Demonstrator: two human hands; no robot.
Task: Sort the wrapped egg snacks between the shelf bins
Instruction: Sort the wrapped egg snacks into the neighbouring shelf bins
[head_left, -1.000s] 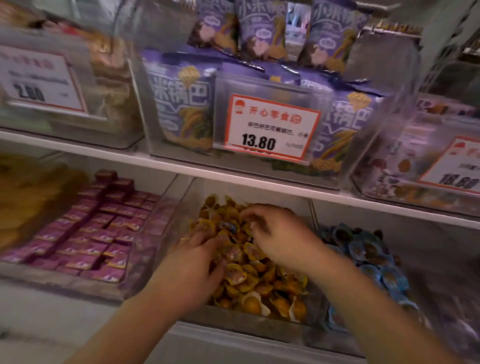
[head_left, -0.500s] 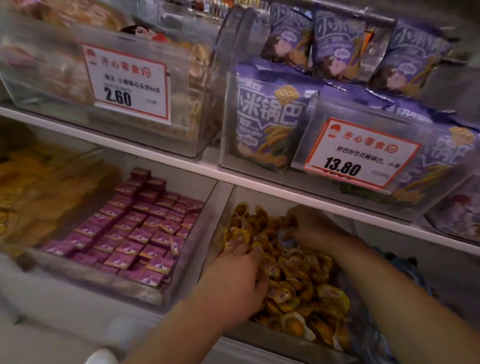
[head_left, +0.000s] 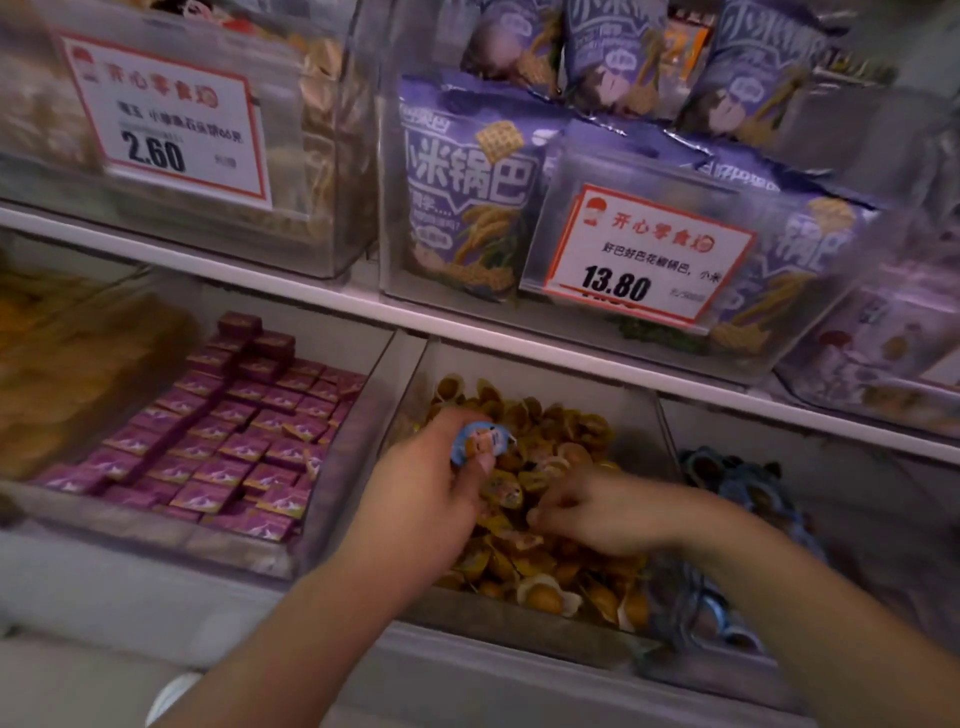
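— Holding anything?

— Yes: my left hand (head_left: 426, 499) pinches a blue-wrapped egg snack (head_left: 480, 441) between thumb and fingers, raised just above the yellow-wrapped egg snacks (head_left: 550, 561) in the middle bin (head_left: 519, 631).

— And the other hand?

— My right hand (head_left: 597, 512) rests low on that yellow pile, fingers curled; whether it grips one I cannot tell, it is blurred.

— Where do the blue ones sit?

— In the bin just right of it, the blue-wrapped pile (head_left: 737, 483) behind my right forearm.

— Further off?

— Left, a bin of purple boxes (head_left: 234, 436). On the upper shelf, purple snack bags (head_left: 467, 202) and price tags reading 2.60 (head_left: 166, 119) and 13.80 (head_left: 644, 254).
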